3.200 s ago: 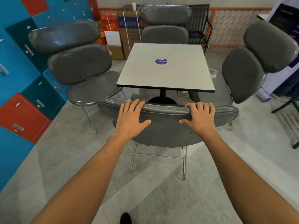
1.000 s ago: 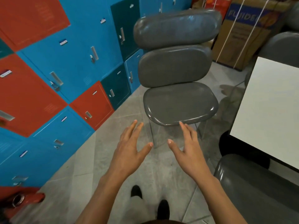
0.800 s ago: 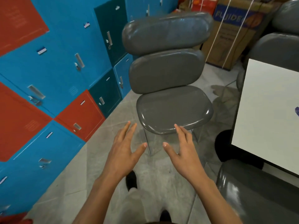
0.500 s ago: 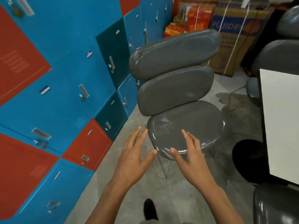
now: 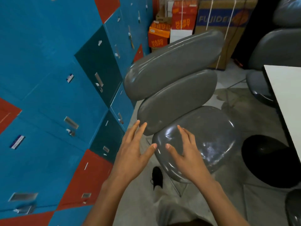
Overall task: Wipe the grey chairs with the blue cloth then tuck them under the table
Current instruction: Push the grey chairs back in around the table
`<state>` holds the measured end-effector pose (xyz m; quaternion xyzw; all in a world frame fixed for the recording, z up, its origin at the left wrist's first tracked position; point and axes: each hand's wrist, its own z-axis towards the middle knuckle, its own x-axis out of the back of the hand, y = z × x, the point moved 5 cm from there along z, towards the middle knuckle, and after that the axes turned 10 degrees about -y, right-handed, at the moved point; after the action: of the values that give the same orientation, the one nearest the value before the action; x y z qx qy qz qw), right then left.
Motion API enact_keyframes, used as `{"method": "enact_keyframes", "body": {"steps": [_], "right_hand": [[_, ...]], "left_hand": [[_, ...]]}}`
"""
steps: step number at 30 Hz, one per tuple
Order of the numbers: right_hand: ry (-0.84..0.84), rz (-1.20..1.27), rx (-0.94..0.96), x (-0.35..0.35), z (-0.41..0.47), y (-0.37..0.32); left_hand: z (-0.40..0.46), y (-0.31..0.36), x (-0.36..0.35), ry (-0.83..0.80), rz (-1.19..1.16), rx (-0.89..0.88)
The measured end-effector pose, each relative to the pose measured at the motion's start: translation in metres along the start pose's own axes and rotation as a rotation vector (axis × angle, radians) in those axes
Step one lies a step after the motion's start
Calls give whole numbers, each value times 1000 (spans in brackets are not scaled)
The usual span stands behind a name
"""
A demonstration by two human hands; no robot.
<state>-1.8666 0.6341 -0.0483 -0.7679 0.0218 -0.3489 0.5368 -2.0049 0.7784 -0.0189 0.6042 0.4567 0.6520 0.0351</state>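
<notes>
Both hands empty, fingers spread, over grey chair.
Left hand (image 5: pixel 132 154) and right hand (image 5: pixel 187 154) hover above grey chair (image 5: pixel 203 136) beside table (image 5: pixel 286 98); lockers (image 5: pixel 48 95) left. Boxes (image 5: pixel 218 20) read "FUJIDE", "HARD COPY".

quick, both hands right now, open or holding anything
Left hand: open, fingers spread, holding nothing, beside the grey chair.
Right hand: open, holding nothing, over the chair's seat.
</notes>
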Motion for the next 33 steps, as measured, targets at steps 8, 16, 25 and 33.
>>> {"method": "enact_keyframes", "body": {"steps": [8, 16, 25, 33], "right_hand": [[64, 85, -11, 2, 135, -41], [147, 84, -16, 29, 240, -74], [334, 160, -169, 19, 306, -70], [560, 287, -340, -11, 343, -89]], "left_hand": [[130, -27, 76, -40, 59, -30], [239, -40, 126, -89, 60, -74], [363, -50, 137, -295, 67, -257], [432, -58, 137, -605, -19, -454]]}}
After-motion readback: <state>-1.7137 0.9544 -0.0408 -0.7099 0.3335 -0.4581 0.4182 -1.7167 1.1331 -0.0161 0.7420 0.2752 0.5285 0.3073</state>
